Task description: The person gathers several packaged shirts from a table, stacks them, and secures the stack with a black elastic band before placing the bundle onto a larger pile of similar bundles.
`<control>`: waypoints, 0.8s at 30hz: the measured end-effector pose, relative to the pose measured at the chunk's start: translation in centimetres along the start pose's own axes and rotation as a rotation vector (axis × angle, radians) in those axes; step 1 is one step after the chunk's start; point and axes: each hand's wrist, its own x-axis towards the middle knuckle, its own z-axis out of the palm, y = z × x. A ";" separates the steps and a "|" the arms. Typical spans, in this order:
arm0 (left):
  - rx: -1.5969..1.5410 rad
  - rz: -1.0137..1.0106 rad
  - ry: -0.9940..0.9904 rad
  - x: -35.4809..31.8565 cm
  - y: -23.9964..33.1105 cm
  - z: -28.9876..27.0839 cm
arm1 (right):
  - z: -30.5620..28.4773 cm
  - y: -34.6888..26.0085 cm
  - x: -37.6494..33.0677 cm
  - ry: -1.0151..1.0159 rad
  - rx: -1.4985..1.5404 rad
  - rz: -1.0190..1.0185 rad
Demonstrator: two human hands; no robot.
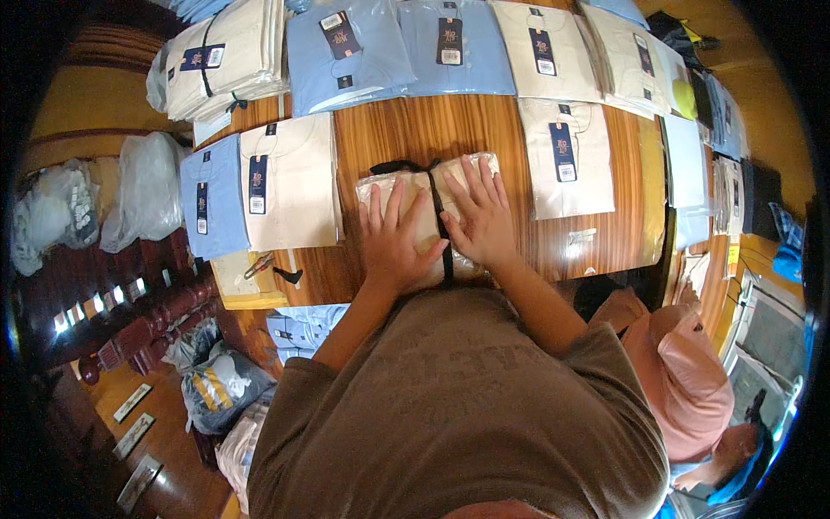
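A bundle of folded cream garments in clear plastic lies on the wooden table at its near edge, right in front of me. A black cloth strip runs down its middle, with a loose dark end at the far side. My left hand lies flat on the bundle's left half, fingers spread and thumb touching the strip. On the right half rests my right hand, also flat with spread fingers, its thumb beside the strip. Both palms press against the plastic. The bundle's near edge is partly hidden by my forearms and shirt.
Packed cream shirts and blue shirts with dark tags flank the bundle; more packs line the far side. Small red-handled snippers lie at the table's left corner. Another person is close on my right.
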 end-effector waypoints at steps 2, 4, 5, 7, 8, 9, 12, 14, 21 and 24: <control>-0.011 0.020 0.024 0.1 0.1 -0.3 | -0.3 0.0 0.3 0.015 0.032 -0.015; -0.021 0.045 0.052 0.1 -0.1 -0.5 | -0.4 0.1 0.7 0.005 0.037 -0.029; 0.000 0.032 -0.006 0.4 0.1 -0.9 | 0.0 0.7 0.7 0.002 0.023 -0.034; -0.023 0.045 -0.011 0.1 -0.1 -1.3 | -0.3 1.0 0.8 -0.028 0.047 -0.023; -0.032 0.043 -0.018 -0.2 -0.3 -1.4 | -0.3 1.0 0.7 -0.025 0.063 -0.012; -0.065 0.074 0.030 -0.2 -0.4 -1.4 | -0.2 1.2 0.5 -0.022 0.078 0.000; -0.167 0.154 0.168 0.1 0.6 -1.6 | -0.1 0.9 0.3 -0.010 0.077 0.056; -0.158 0.107 0.095 -0.1 1.2 -1.8 | 0.0 -0.1 0.3 -0.005 0.077 0.085; -0.158 0.041 -0.127 2.3 1.5 -1.2 | 1.1 0.6 0.3 0.080 0.146 0.121; -0.162 0.067 -0.151 2.7 1.4 -1.3 | 1.3 0.6 0.5 0.106 0.173 0.118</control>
